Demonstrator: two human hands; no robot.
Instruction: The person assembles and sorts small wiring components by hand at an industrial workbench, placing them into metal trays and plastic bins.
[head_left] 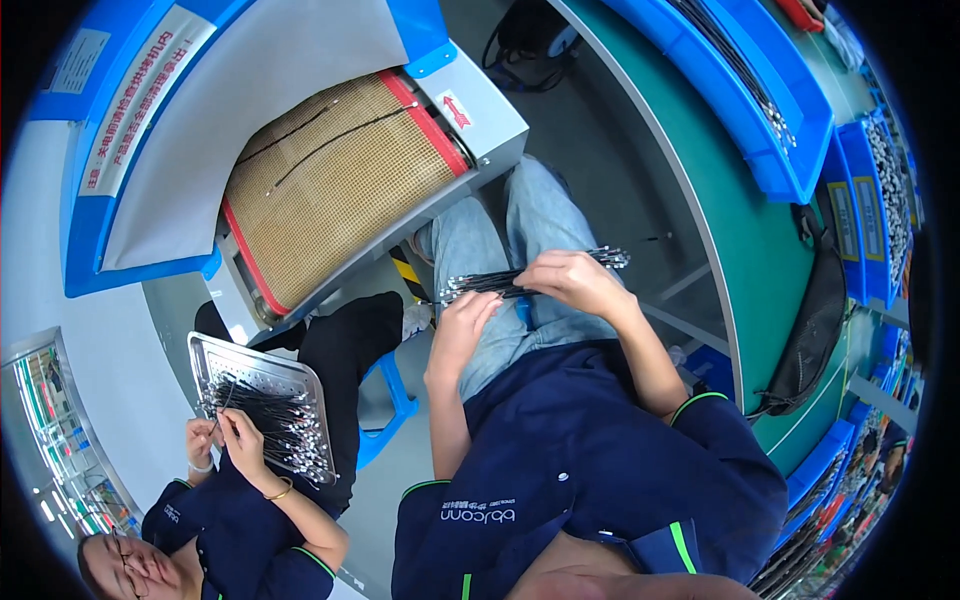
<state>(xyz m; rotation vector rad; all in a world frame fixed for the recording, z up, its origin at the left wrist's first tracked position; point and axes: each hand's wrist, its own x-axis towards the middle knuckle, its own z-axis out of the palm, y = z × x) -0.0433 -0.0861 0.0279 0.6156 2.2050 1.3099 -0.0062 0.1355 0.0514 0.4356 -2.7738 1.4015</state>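
A bundle of short black cables (508, 280) with silvery connector ends lies crosswise above my lap. My right hand (578, 282) is closed around the bundle toward its right part, with the connector ends sticking out past the fingers. At the left end of the same bundle my left hand (467, 328) has its fingers pinched together against the cables. Whether it grips one cable or several is hidden by the fingers.
A mesh conveyor belt (340, 190) with a few black cables on it runs at the far left. Beside me a co-worker handles cables over a metal tray (310, 375). On the right, a green table (700, 130) carries blue bins (790, 175) and a black pouch (815, 310).
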